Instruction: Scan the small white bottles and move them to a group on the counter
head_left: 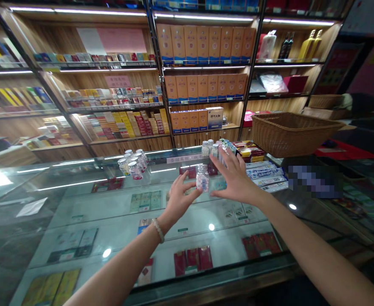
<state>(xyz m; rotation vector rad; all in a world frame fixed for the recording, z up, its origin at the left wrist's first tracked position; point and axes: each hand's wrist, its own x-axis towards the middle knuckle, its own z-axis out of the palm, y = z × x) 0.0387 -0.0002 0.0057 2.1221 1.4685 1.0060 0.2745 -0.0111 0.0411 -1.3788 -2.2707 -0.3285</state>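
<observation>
A small clear jar of pink and white candies (202,182) stands upright between my hands over the glass counter. My left hand (180,193) is just left of it, fingers spread; its thumb tip meets the jar's lower left edge, and I cannot tell whether it presses on it. My right hand (236,176) is open to the right of the jar, fingers spread and apart from it. Behind the right hand is a group of similar jars (206,148), partly hidden by its fingers. Another cluster of candy jars (134,163) stands farther left on the counter.
The glass display counter (110,225) holds cigarette packs under its top. Flat blue and white packets (266,173) lie right of my right hand, near a wicker basket (295,131). Shelves with orange boxes (202,44) line the wall. A paper slip (32,207) lies at left.
</observation>
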